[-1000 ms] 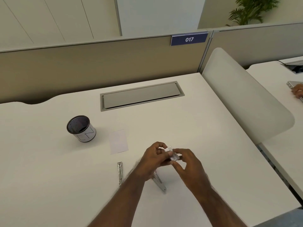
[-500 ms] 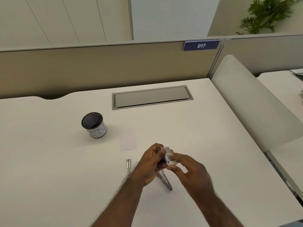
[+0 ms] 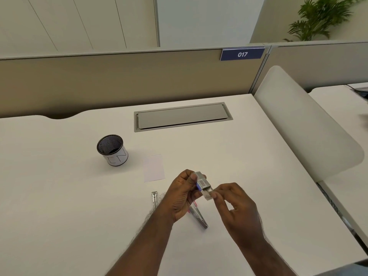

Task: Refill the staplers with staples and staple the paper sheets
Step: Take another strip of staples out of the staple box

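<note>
Two hands on the staple box (image 3: 201,181): left hand (image 3: 182,196) grips its sleeve, right hand (image 3: 234,204) pinches the tray (image 3: 208,195) out. Next, lift a strip for the open stapler (image 3: 198,216).

Both hands hover over the desk (image 3: 59,196) near its front edge. Beneath them lie two staplers (image 3: 154,198) and a paper sheet (image 3: 153,167); a mesh cup (image 3: 112,150) stands farther left. The curved divider (image 3: 302,124) walls the right side.

One head-worn camera looks forward and down over the tabletop (image 3: 59,196), close above it, partition (image 3: 119,80) at 12 o'clock.
</note>
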A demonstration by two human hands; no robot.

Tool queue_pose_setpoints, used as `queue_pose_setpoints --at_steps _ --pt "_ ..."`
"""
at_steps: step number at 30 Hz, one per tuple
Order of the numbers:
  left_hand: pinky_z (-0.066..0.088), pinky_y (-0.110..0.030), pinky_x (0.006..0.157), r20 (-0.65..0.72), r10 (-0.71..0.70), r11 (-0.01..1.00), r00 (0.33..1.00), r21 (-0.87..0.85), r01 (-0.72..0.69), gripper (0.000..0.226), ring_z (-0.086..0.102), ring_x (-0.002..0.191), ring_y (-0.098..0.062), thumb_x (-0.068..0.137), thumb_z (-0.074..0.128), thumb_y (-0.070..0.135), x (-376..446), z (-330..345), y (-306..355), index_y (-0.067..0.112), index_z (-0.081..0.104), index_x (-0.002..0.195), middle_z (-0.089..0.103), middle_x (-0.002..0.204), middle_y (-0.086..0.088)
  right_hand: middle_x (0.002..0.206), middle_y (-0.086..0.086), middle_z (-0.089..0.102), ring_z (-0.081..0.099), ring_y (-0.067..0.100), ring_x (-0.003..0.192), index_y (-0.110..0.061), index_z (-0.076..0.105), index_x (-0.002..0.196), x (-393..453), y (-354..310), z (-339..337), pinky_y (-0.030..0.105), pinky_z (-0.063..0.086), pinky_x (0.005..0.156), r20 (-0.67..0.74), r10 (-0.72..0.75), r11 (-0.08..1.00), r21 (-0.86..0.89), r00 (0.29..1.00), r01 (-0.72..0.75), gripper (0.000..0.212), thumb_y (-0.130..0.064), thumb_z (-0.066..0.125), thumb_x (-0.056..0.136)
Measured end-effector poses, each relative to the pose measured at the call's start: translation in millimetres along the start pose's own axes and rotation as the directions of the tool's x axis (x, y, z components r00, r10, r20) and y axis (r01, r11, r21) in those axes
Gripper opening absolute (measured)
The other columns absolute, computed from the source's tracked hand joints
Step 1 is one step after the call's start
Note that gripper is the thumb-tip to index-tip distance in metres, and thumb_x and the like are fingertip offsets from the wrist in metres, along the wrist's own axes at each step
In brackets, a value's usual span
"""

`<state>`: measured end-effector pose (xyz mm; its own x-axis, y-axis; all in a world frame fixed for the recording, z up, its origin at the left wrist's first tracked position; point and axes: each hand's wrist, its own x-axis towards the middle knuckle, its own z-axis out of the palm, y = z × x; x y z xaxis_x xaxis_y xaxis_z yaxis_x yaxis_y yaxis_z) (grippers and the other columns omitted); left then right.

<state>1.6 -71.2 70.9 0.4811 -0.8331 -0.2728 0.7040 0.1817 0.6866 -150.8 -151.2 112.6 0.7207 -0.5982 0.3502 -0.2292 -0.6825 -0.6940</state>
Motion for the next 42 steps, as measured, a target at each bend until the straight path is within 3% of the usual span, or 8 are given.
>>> queue_pose_setpoints --at_steps 4,8,13,19,28,36,42 --pt "0.058 -0.022 0.058 0.003 0.002 1.000 1.000 0.008 -0.002 0.041 0.072 0.080 -0.022 0.055 0.090 0.049 -1 3 1 0.021 0.069 0.076 0.073 0.096 -0.009 0.092 -0.021 0.059 0.063 0.004 0.085 -0.037 0.063 0.090 5 -4 -2 0.027 0.053 0.067 0.029 0.059 0.998 0.035 0.998 -0.060 0.009 -0.031 0.058 0.092" --pt "0.059 -0.023 0.061 0.018 0.003 0.999 1.000 0.033 -0.003 0.038 0.072 0.079 -0.019 0.059 0.089 0.048 -2 4 3 0.021 0.069 0.076 0.073 0.096 -0.008 0.090 -0.018 0.063 0.064 0.004 0.084 -0.035 0.069 0.090 9 -6 -5 0.026 0.056 0.071 0.088 0.157 0.987 0.026 0.984 -0.160 0.014 -0.023 0.064 0.090" --pt "0.059 -0.025 0.064 -0.022 0.008 0.993 1.000 0.115 -0.005 0.015 0.071 0.086 -0.023 0.072 0.076 0.037 -3 5 4 0.025 0.068 0.074 0.072 0.097 -0.008 0.084 -0.021 0.061 0.059 -0.007 0.079 -0.041 0.070 0.082 17 -10 -16 0.018 0.050 0.062 0.187 0.284 0.950 -0.189 0.940 -0.250 0.009 -0.037 0.063 0.087" --pt "0.058 -0.028 0.067 -0.008 0.020 0.975 1.000 0.221 -0.018 0.007 0.070 0.081 -0.020 0.076 0.071 0.027 -2 9 1 0.022 0.067 0.074 0.073 0.093 -0.006 0.098 -0.017 0.061 0.061 0.004 0.072 -0.039 0.068 0.091 27 -15 -24 0.024 0.048 0.063 0.255 0.349 0.864 -0.460 0.902 -0.205 0.013 -0.048 0.059 0.088" --pt "0.058 -0.029 0.068 -0.017 0.031 0.973 0.999 0.229 -0.027 0.016 0.070 0.082 -0.020 0.075 0.073 0.027 0 9 -1 0.015 0.063 0.080 0.072 0.092 -0.007 0.099 -0.015 0.059 0.055 0.008 0.064 -0.037 0.068 0.094 29 -17 -24 0.022 0.041 0.057 0.281 0.321 0.820 -0.561 0.904 -0.117 0.016 -0.047 0.057 0.090" --pt "0.058 -0.029 0.068 0.006 -0.005 0.974 1.000 0.226 0.004 0.010 0.068 0.082 -0.020 0.073 0.075 0.028 -2 13 -4 0.024 0.067 0.070 0.072 0.095 -0.006 0.094 -0.014 0.059 0.062 0.008 0.072 -0.035 0.063 0.073 41 -9 -21 0.025 0.047 0.064 0.335 0.449 0.779 -0.601 0.828 -0.179 0.018 -0.049 0.058 0.084" --pt "0.058 -0.028 0.069 0.010 -0.024 0.975 1.000 0.220 0.021 0.011 0.069 0.082 -0.017 0.074 0.075 0.030 -4 11 -7 0.026 0.066 0.068 0.072 0.094 -0.004 0.092 -0.010 0.059 0.065 0.010 0.075 -0.027 0.062 0.077 43 -8 -16 0.028 0.053 0.067 0.325 0.469 0.767 -0.611 0.821 -0.196 0.024 -0.049 0.052 0.084"
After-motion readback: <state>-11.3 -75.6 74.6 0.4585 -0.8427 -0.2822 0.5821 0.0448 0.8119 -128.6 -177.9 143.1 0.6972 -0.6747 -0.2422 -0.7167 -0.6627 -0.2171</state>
